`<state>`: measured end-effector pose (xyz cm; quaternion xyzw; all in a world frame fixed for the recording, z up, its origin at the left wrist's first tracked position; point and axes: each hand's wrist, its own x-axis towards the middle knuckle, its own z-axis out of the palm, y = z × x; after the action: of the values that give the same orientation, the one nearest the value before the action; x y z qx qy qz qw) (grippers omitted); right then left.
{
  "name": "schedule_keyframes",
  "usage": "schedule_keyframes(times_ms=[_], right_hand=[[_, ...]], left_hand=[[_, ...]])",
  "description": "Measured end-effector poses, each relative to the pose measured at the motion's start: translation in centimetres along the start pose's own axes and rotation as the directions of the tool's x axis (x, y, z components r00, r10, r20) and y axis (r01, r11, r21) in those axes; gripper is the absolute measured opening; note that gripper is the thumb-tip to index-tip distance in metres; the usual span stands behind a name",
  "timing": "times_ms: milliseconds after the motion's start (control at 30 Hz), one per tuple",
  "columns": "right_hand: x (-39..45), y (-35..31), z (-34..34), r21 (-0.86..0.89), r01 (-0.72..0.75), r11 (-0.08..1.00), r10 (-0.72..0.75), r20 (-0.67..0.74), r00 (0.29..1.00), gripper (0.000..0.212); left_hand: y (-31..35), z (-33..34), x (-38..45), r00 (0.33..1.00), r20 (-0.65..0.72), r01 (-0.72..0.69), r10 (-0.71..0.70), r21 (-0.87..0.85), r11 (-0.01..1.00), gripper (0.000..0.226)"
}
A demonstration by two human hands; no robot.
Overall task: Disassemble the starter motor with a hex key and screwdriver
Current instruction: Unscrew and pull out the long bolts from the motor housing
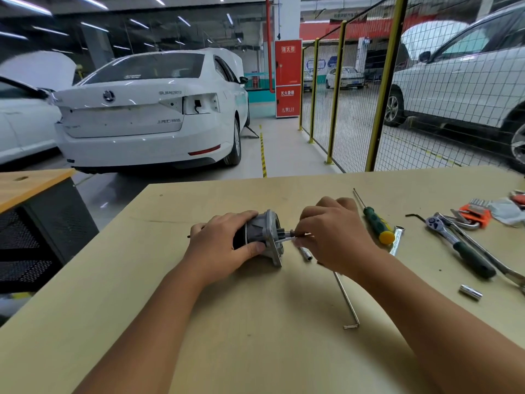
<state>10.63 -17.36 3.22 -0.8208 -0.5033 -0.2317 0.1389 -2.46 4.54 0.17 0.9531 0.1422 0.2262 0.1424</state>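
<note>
Head view: your left hand [227, 245] grips the starter motor [262, 237] on its side mid-table [255, 322]. Your right hand [335, 234] pinches a small part at the shaft end; which part, can't tell. Step looks like pulling internals from the flange. Next: draw straight out, motor steady. Screwdriver [376, 220] lies just beside.

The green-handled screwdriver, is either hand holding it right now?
No, the green-handled screwdriver lies untouched on the table beyond the right hand, while the left hand grips the starter motor.
</note>
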Motion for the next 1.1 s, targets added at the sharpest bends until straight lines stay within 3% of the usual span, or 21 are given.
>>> schedule_keyframes(times_ms=[167, 333, 467, 600, 733, 1000, 1100], right_hand=[[0.06, -0.14, 0.01, 0.127, 0.043, 0.991, -0.045, 0.008, 0.999, 0.006], [0.02, 0.55, 0.44, 0.248, 0.043, 0.968, -0.056, 0.047, 0.997, 0.023], [0.10, 0.49, 0.65, 0.141, 0.024, 0.990, -0.037, 0.092, 0.995, 0.029], [-0.14, 0.14, 0.30, -0.011, 0.004, 1.000, -0.004, 0.030, 1.000, 0.019], [-0.19, -0.08, 0.22, -0.021, -0.006, 1.000, 0.007, 0.049, 0.999, 0.018], [-0.15, 0.47, 0.09, 0.142, 0.027, 0.990, -0.055, 0.198, 0.979, 0.028], [-0.16, 0.16, 0.45, 0.081, 0.020, 0.997, -0.036, 0.200, 0.979, 0.027]], left_hand=[[-0.04, -0.08, -0.12, 1.000, 0.004, 0.003, -0.003, -0.003, 1.000, 0.077], [-0.02, 0.02, -0.09, 1.000, 0.017, 0.006, -0.006, -0.012, 1.000, 0.081], [-0.03, -0.07, -0.08, 1.000, 0.015, 0.010, -0.010, -0.012, 1.000, 0.080], [0.15, -0.16, -0.12, 1.000, 0.017, 0.010, -0.010, -0.011, 1.000, 0.079], [0.17, -0.21, -0.19, 1.000, 0.014, 0.014, -0.014, -0.012, 1.000, 0.076], [0.11, -0.10, -0.18, 1.000, 0.010, 0.016, -0.016, -0.010, 1.000, 0.075], [0.18, -0.11, -0.11, 1.000, 0.012, 0.016, -0.016, -0.008, 1.000, 0.076]])
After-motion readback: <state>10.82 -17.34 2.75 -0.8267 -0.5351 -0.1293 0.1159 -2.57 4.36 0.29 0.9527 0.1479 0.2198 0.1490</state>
